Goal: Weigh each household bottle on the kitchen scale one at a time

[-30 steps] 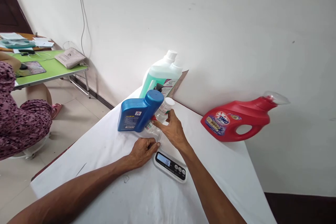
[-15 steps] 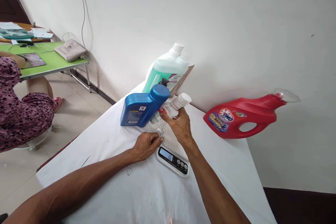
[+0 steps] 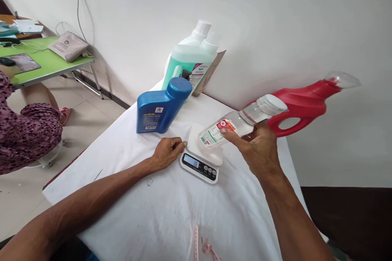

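Lifted rightward, clear bottle (image 3: pixel 239 124) in right hand (image 3: pixel 260 151) hides red jug (image 3: pixel 301 102).

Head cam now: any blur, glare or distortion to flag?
Head view: soft even daylight, faint shadows on the white table cloth; wide-angle stretch tilts the red jug at the edge; clear bottle in the right hand slightly soft; scale display readable, no glare.

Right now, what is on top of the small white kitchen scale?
The small white kitchen scale has a bare platform with nothing resting on it. The clear plastic bottle with a white cap hangs tilted above its far corner in the right hand, hiding that part.
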Tool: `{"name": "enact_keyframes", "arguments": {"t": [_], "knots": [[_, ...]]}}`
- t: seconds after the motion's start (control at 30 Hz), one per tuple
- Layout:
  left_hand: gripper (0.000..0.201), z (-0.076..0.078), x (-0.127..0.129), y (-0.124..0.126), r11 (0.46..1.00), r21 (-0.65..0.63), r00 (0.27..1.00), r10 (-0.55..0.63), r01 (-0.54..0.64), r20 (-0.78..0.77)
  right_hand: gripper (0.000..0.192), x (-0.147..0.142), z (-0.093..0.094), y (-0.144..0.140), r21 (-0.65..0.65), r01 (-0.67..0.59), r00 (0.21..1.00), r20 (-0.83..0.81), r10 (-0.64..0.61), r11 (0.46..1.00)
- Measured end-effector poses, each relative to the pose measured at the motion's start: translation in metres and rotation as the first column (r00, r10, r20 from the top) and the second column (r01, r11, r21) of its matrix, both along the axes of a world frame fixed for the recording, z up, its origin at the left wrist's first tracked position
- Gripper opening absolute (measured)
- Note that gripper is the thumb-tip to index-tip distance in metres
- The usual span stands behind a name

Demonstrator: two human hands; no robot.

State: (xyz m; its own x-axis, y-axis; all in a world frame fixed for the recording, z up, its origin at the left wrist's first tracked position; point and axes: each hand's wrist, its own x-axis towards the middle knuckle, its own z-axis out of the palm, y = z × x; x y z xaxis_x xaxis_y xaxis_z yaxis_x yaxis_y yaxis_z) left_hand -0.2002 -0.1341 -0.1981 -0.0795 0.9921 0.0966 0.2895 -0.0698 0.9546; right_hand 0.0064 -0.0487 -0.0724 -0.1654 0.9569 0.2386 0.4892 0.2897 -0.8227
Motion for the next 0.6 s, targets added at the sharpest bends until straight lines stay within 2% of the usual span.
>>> {"name": "enact_keyframes", "arguments": {"t": [0.17, 0.33, 0.6], "knots": [[0.047, 0.002, 0.000, 0.000, 1.000, 0.006, 1.000, 0.006, -0.006, 0.005, 0.055, 0.009, -0.014, -0.002, -0.022, 0.046, 0.997, 0.065, -0.045, 0.999], [0.047, 0.004, -0.001, -0.001, 1.000, 0.006, 1.000, 0.008, -0.008, -0.010, 0.058, 0.009, -0.026, -0.002, 0.002, 0.043, 0.999, 0.021, -0.043, 0.999], [0.045, 0.003, 0.000, 0.000, 1.000, -0.007, 1.000, 0.003, -0.003, -0.002, 0.062, 0.010, -0.031, -0.001, 0.055, 0.026, 0.995, 0.098, -0.031, 0.998]]}}
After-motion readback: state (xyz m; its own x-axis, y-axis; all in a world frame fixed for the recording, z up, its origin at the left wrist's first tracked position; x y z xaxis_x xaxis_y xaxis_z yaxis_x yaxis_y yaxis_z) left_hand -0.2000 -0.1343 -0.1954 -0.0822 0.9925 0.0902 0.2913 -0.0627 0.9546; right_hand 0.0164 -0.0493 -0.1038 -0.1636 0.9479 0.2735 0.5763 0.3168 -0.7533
